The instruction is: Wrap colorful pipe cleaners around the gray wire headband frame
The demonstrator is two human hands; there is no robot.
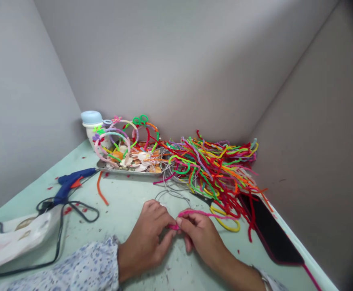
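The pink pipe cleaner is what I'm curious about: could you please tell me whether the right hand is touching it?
Touching: the head view shows the right hand pinching the pink pipe cleaner, with no gap between them.

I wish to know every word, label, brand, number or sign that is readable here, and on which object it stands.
There are none that I can read.
White plastic wrapping: faint coloured marks, too blurred to tell if they are print.
Blue glue gun: no legible lettering.
White container with a light blue lid: no text visible.
Pink fuzzy stem: no text visible.
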